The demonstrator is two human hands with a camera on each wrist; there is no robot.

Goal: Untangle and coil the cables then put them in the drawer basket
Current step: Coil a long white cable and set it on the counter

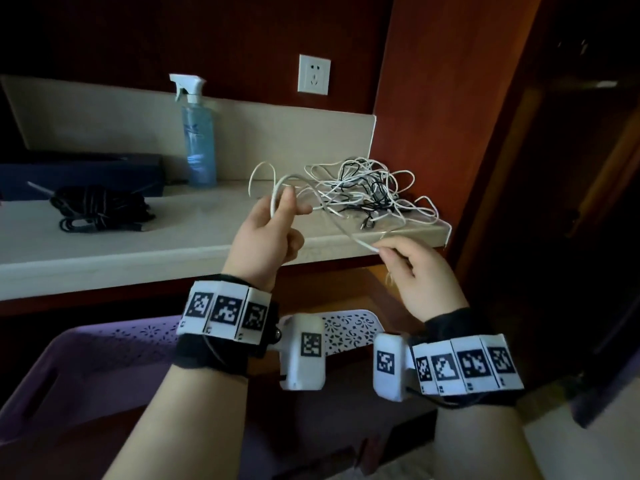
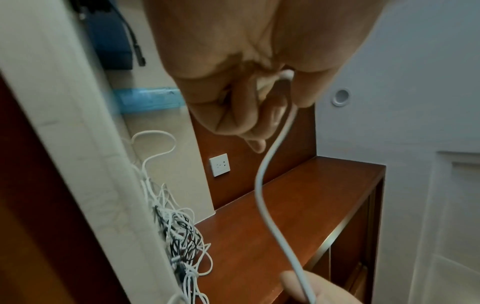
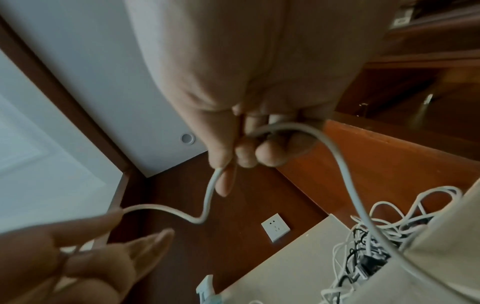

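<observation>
A white cable (image 1: 360, 242) runs between my two hands above the counter's front edge. My left hand (image 1: 277, 216) is raised and grips a loop of it in curled fingers (image 2: 249, 115). Lower and to the right, my right hand (image 1: 391, 252) pinches the same cable (image 3: 207, 195) between thumb and fingers (image 3: 223, 156). The cable (image 2: 262, 185) trails back into a tangle of white and black cables (image 1: 367, 192) at the counter's right end. A coiled black cable (image 1: 100, 209) lies on the left. The purple perforated drawer basket (image 1: 104, 344) sits below the counter, under my wrists.
A blue spray bottle (image 1: 199, 133) stands at the back of the pale counter (image 1: 173, 244), with a dark blue box (image 1: 79, 174) to its left. A wall socket (image 1: 314, 74) sits above. A red-brown wood panel (image 1: 433, 133) closes off the right side.
</observation>
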